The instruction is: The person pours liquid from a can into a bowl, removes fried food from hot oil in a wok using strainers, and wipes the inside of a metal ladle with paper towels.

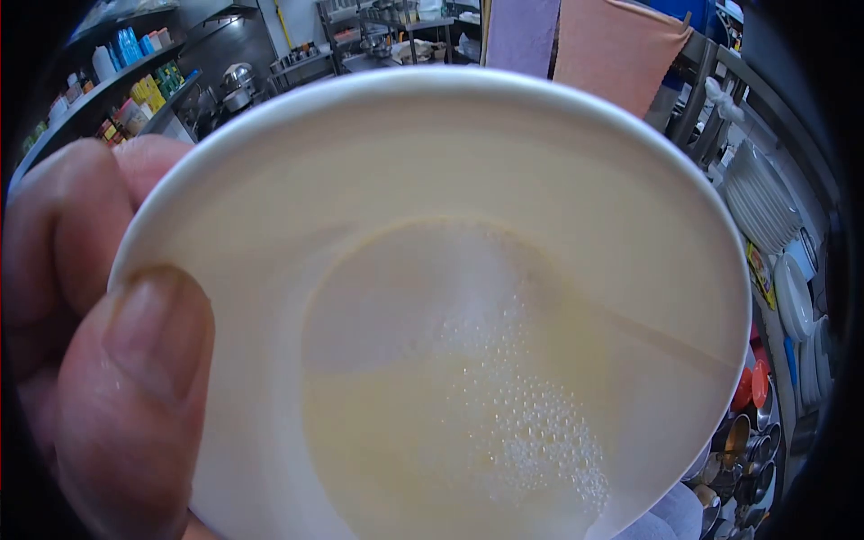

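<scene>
Your left hand (126,396) grips the white bowl (243,378), thumb over its rim, fingers behind; right hand out of frame, can't tell its state. Bowl's smooth, round, tilted toward you, blocking most of the view; pale yellowish liquid (378,432) and frothy bubbles (540,432) inside. Right of bowl: stacked plates (756,198), pots (738,450). Beyond bowl: peach cloth (616,54). Beyond-left: packed shelves (117,85).

Dark corners closed in, edges bent!
Soft glare washed the cup (504,153), bubbles (544,427) glinted, and a faint shadow slanted toward its right rim (747,306).
</scene>
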A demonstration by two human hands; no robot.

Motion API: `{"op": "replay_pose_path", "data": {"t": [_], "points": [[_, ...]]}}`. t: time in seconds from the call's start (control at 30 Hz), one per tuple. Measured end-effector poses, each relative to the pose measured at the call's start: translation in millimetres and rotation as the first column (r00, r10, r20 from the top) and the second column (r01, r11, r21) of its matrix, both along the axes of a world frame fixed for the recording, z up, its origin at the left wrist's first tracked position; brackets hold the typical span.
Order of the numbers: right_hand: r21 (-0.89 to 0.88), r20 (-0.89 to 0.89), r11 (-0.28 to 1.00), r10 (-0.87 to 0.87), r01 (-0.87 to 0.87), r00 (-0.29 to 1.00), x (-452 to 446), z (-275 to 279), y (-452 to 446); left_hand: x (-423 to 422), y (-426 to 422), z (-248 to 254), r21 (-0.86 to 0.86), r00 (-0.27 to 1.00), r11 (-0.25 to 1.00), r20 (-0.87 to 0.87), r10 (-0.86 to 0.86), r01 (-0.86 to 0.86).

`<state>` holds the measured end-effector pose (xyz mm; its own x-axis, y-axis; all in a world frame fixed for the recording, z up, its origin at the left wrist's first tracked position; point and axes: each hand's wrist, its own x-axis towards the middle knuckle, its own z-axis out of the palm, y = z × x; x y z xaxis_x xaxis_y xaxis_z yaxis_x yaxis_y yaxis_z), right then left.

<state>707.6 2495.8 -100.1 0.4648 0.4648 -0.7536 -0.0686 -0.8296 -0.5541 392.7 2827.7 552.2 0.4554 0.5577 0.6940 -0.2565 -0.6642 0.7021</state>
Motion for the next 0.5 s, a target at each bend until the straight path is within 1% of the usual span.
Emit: {"op": "replay_pose_path", "data": {"t": [0.17,0.3,0.43,0.5], "points": [[-0.026,-0.051,0.999,-0.037,0.036,0.998,-3,10,2,-6,-1,7,0.005,1.000,1.000,0.015,0.002,-0.002],[-0.053,-0.046,0.998,-0.039,0.036,0.998,0,12,0,-8,-3,12,0.005,1.000,1.000,0.012,-0.007,0.007],[-0.064,-0.029,0.998,0.004,-0.006,1.000,0,13,0,-4,-5,14,-0.017,1.000,1.000,-0.020,-0.020,0.020],[-0.094,0.038,0.992,0.083,-0.079,0.996,-2,13,1,-2,-6,16,-0.023,0.999,0.999,-0.029,-0.026,0.026]]}}
